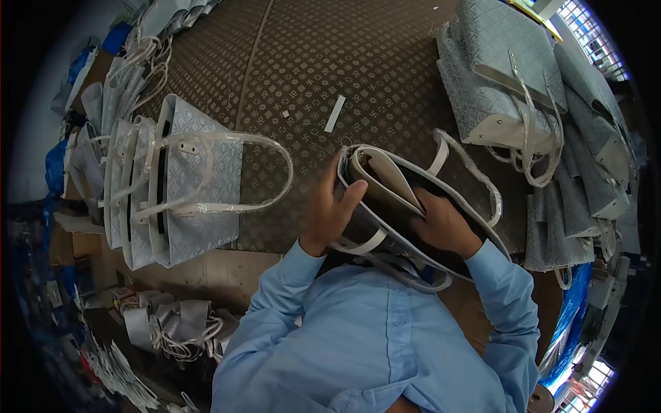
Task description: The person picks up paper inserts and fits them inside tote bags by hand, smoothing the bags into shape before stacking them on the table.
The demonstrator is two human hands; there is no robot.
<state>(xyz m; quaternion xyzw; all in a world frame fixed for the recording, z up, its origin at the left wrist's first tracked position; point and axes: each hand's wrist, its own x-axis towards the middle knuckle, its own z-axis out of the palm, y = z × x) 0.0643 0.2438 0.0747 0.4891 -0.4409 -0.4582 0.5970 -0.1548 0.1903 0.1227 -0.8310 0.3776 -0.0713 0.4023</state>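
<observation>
An open handbag (413, 244) with a dark inside and a pale rim lies in front of my chest, one handle on each side. Around its left end, my left hand (329, 212) rests on the outside with the thumb raised apart from the fingers. Inside the opening, my right hand (444, 224) grips the edge of a folded cream piece (392, 177); its fingertips are partly hidden. The far handle (475, 165), wrapped in clear film, stands up beyond the bag. The near handle (413, 279) hangs against my shirt.
Several silver-grey bags (200, 179) stand at the left of the patterned table (289, 62). More bags (509, 76) are piled at the right. A small white strip (334, 114) lies on the tabletop. Below the table at left are bundled grey pieces (182, 323).
</observation>
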